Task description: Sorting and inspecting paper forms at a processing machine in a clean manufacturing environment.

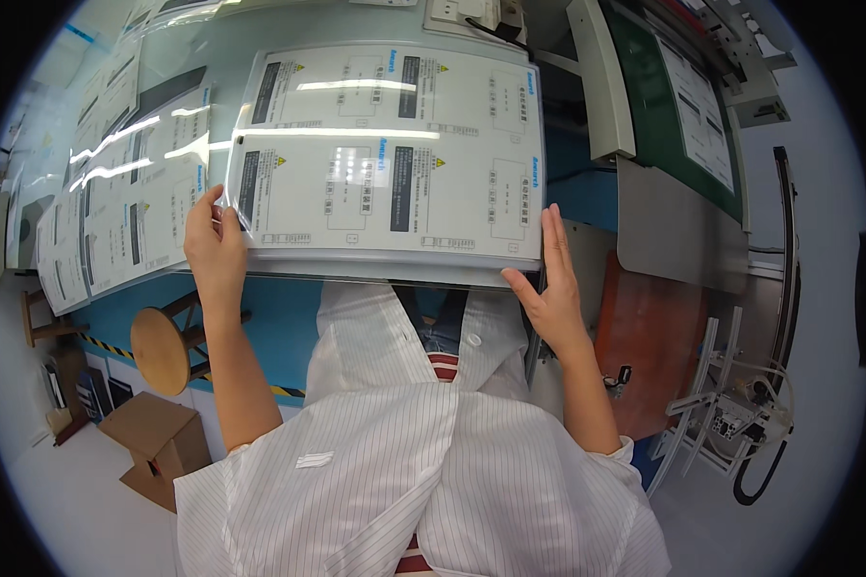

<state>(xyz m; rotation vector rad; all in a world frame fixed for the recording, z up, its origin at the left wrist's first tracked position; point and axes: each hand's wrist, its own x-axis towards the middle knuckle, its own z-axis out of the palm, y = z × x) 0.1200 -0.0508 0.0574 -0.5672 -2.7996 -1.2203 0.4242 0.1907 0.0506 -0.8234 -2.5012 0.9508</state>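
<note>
In front of me on the table lies a neat stack of glossy, clear-edged sheets [327, 245], printed with labels in black, blue and yellow. At its near left corner my left hand [216, 238] is closed, thumb and fingers pinching the edge of a printed sheet. My right hand [556, 293] is open, its straight fingers resting along the stack's right edge and its thumb at the near right corner. More printed sheets [115, 216] lie to the left, overlapping and catching glare. How many sheets the left hand pinches cannot be seen.
On the right stands a machine with a green bed [635, 87] carrying another printed sheet, beside a grey metal plate [683, 226]. A metal-framed device [741, 413] is at lower right. A round wooden stool [159, 351] and a cardboard box [154, 428] stand at lower left.
</note>
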